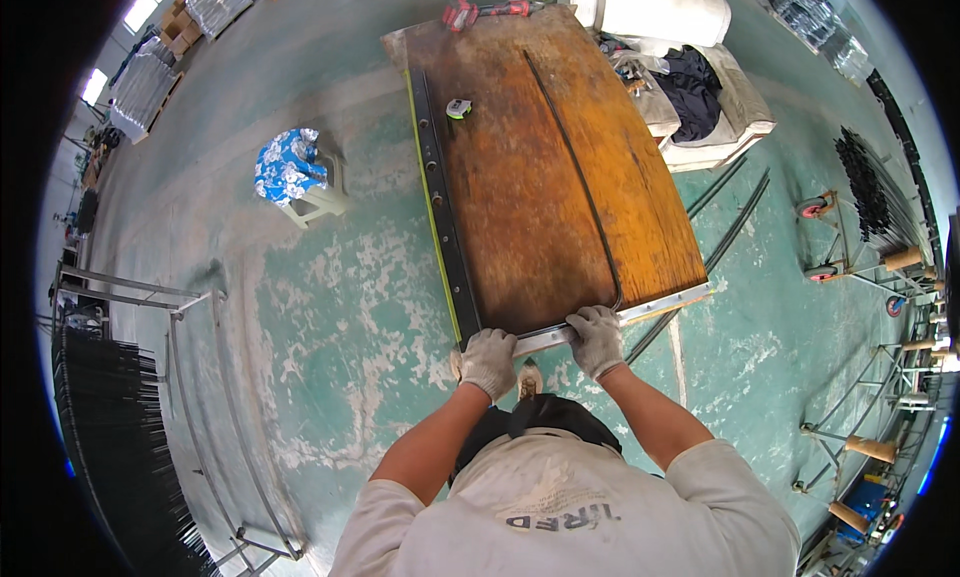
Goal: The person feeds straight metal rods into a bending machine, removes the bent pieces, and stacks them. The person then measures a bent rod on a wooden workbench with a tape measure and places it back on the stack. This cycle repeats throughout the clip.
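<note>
Right, both gloved hands, left hand [488,362] and right hand [596,340], clamp the metal bar [640,312] at the wooden table [540,177] edge; long rod [580,177] already bent, lying across.

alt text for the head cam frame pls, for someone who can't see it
Seen from above, a person's gloved left hand and right hand grip a pale metal strip along the near edge of a worn wooden tabletop. A thin dark rod curves down the board, and a tape measure lies near its far end, over a green floor.
</note>
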### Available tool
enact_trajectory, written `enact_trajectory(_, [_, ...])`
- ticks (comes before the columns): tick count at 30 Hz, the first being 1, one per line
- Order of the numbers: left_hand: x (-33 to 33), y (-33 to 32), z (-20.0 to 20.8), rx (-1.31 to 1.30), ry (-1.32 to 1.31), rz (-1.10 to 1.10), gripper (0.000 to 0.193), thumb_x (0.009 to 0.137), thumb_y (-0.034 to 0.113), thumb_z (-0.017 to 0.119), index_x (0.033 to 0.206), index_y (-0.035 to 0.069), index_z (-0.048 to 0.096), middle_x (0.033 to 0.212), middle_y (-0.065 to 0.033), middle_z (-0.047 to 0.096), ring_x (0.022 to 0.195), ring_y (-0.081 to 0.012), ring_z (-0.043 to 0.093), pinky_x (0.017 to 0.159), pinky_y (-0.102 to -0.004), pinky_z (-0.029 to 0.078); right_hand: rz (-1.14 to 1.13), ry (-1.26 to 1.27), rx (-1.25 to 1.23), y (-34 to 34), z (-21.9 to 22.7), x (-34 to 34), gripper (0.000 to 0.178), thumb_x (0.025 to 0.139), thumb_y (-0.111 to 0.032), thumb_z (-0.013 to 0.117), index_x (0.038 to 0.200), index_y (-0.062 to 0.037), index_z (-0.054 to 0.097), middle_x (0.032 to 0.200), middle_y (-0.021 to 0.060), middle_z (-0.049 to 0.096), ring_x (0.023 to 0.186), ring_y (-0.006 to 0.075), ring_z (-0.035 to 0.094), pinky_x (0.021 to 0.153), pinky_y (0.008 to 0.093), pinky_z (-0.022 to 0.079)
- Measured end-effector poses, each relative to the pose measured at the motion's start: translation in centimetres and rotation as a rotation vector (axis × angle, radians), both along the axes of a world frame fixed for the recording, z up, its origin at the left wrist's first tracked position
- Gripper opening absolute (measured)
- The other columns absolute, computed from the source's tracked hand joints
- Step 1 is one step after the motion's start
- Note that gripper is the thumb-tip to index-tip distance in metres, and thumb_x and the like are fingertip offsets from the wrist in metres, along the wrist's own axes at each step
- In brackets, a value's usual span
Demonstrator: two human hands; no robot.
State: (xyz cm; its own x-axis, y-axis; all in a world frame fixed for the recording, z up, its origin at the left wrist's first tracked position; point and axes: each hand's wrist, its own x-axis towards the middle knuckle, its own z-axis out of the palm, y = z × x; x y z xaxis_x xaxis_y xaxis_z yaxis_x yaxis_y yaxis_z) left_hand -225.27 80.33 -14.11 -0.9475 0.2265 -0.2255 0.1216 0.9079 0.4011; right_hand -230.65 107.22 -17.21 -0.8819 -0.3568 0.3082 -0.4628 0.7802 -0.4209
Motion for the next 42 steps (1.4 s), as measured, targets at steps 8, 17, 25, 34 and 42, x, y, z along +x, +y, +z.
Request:
enact_trajectory(8, [0.1, 0.5, 1.1, -0.085, -0.07, -0.031, 0.036, 0.086, 0.012, 0.072, 0.121, 0.005, 0.08, 0.133, -0.0163, 0.076, 0.132, -0.0375, 0.067, 0.116, -0.0503, 0.052, -0.016, -0.052, 0.018, -0.4, 0.2, 0.4, 0.023, 0.084, -0.022, 0.087, 0.105, -0.0141, 0.082, 0.11, 0.009, 0.076, 0.113, 0.0394, 0.069, 0.101, 0.0556, 0.053])
enact_trajectory(17, [5.3, -0.1, -1.1, 0.152, -0.049, 0.154, 0.038, 0.087, 0.013, 0.072, 0.124, 0.007, 0.08, 0.137, -0.0201, 0.075, 0.135, -0.0431, 0.066, 0.116, -0.0507, 0.054, -0.062, -0.082, 0.055, -0.5, 0.2, 0.9, 0.021, 0.085, -0.022, 0.088, 0.104, -0.0147, 0.083, 0.11, 0.0083, 0.077, 0.115, 0.0384, 0.068, 0.103, 0.0543, 0.053])
enact_trajectory(25, [13.9, -7.6, -2.7, 0.255, -0.303, 0.61, 0.027, 0.095, 0.019, 0.072, 0.117, 0.007, 0.083, 0.115, -0.0226, 0.083, 0.111, -0.0428, 0.08, 0.096, -0.05, 0.063, -0.353, -0.083, 0.08, 1.6, -1.0, -2.8, 0.017, 0.088, -0.032, 0.089, 0.09, -0.0155, 0.087, 0.105, 0.0075, 0.08, 0.116, 0.0364, 0.07, 0.104, 0.0531, 0.054])
enact_trajectory(34, [13.0, -18.1, -5.5, 0.371, -0.251, 0.828, 0.029, 0.095, 0.022, 0.074, 0.116, 0.004, 0.083, 0.107, -0.0214, 0.085, 0.106, -0.0381, 0.083, 0.094, -0.0467, 0.063, -0.631, -0.055, 0.16, 0.6, -2.0, -4.6, 0.017, 0.093, -0.025, 0.085, 0.103, -0.0119, 0.084, 0.114, 0.0126, 0.078, 0.116, 0.0413, 0.069, 0.107, 0.0558, 0.054])
enact_trajectory(42, [2.1, -30.6, -7.1, 0.46, -0.246, 0.638, 0.028, 0.096, 0.021, 0.075, 0.116, 0.004, 0.083, 0.103, -0.0211, 0.085, 0.101, -0.0306, 0.084, 0.09, -0.0417, 0.064, -0.772, -0.269, 0.108, -15.6, -0.6, -5.9, 0.055, 0.083, -0.023, 0.09, 0.135, -0.0108, 0.078, 0.149, 0.0179, 0.068, 0.145, 0.0462, 0.056, 0.126, 0.0557, 0.046])
